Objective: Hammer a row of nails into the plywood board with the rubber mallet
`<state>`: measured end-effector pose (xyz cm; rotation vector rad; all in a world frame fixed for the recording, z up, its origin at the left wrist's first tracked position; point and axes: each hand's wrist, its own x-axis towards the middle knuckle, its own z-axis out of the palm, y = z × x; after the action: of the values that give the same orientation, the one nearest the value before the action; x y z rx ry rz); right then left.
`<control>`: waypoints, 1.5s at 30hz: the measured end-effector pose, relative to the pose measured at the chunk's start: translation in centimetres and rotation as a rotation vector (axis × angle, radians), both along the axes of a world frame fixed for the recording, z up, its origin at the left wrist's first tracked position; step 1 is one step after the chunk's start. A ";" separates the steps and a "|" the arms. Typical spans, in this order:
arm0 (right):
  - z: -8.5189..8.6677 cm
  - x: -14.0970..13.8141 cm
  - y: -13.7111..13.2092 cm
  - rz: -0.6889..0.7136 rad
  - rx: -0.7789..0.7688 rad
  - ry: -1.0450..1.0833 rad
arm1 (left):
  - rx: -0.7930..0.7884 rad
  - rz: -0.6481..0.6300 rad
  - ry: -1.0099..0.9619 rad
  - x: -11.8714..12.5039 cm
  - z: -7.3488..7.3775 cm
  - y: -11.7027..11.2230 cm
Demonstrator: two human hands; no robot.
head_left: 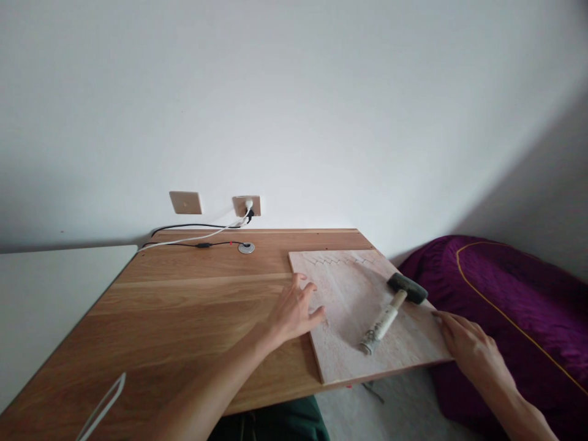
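Left hand: we see our left hand (291, 312) just left of the pale, marble-patterned tile (349, 294), its fingers (307, 286) spread wide and curved, with the fingertips at or just over the tile's left edge.

Right hand: our right hand (473, 352) is at the tile's right edge, its fingers (452, 321) pressed together and resting on the edge; we cannot tell whether the thumb reaches under the tile.

Tile: it lies flat on the oak bench (184, 294), with a zigzag line scored along its far edge and its right side reaching toward the bed.

Mallet: a rubber mallet (395, 309) lies on top of the tile, between our hands and touching neither. Its black head (407, 288) sits near the tile's right edge, and its grubby white handle (379, 327) points toward us.

Bench: it runs left from the tile, with a metal cable grommet (246, 247) beyond the tile's left end and a black cable (202, 245) and white cable (193, 234) crossing behind it.

Wall: beyond the tile, a wall socket plate (246, 206) holds a white plug (248, 204), with a blank wooden plate (185, 203) to its left.

Surroundings: right of the tile is a bed with a purple cover (514, 300) and gold piping; left of it is a white surface (50, 312).
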<state>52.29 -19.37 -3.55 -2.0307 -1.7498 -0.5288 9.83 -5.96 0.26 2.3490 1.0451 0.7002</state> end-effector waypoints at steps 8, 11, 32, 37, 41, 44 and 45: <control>2.5 -1.3 0.1 0.008 0.142 -0.018 | -0.003 -0.123 -0.237 -3.7 -1.9 2.3; 3.9 -7.9 0.3 0.089 0.294 -0.033 | -0.177 -0.100 -0.337 -7.6 -2.4 4.2; 1.1 -38.6 5.3 0.667 -0.100 0.413 | -0.885 0.125 -1.128 -12.8 -1.7 6.3; 1.3 -38.6 5.3 0.671 -0.117 0.397 | -0.789 0.174 -1.088 -12.5 -2.1 6.0; 1.2 -38.6 5.3 0.667 -0.118 0.402 | -0.805 0.186 -1.105 -12.4 -2.0 6.0; 1.2 -38.6 5.3 0.674 -0.116 0.406 | -0.771 0.186 -1.115 -12.4 -2.0 6.0; 1.2 -38.6 5.3 0.673 -0.114 0.407 | -0.761 0.180 -1.111 -12.4 -2.0 6.0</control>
<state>13.66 -14.08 -2.34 -1.3429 -2.0544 0.1852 -2.53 0.00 -1.73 0.9510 0.7611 1.1867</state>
